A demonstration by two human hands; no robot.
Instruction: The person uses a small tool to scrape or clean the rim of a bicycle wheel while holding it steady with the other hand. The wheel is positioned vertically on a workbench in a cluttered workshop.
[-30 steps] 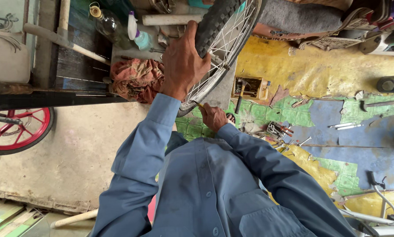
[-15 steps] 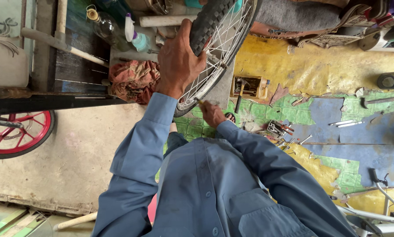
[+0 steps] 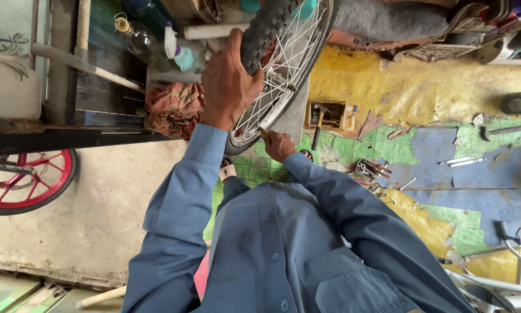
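Note:
My left hand (image 3: 228, 81) grips the black knobbly tyre of a spoked bicycle wheel (image 3: 283, 69) from above, fingers wrapped over the tread. My right hand (image 3: 279, 145) is below the wheel at its lower rim, closed on a small yellowish tool (image 3: 264, 132) whose tip touches the rim near the spokes. Both arms are in blue sleeves, and my blue shirt fills the bottom of the view. A sandalled foot (image 3: 227, 170) shows between my arms.
A dark wooden bench (image 3: 98, 98) on the left holds a reddish rag (image 3: 176, 107), bottles (image 3: 138, 35) and a spray bottle (image 3: 179, 52). A red-spoked wheel (image 3: 25, 182) lies at the left. A hammer in a small box (image 3: 321, 119) and loose tools (image 3: 373, 171) lie on the painted floor.
My left hand keeps its grip on the tyre. My right hand stays at the lower rim with only a slight shift.

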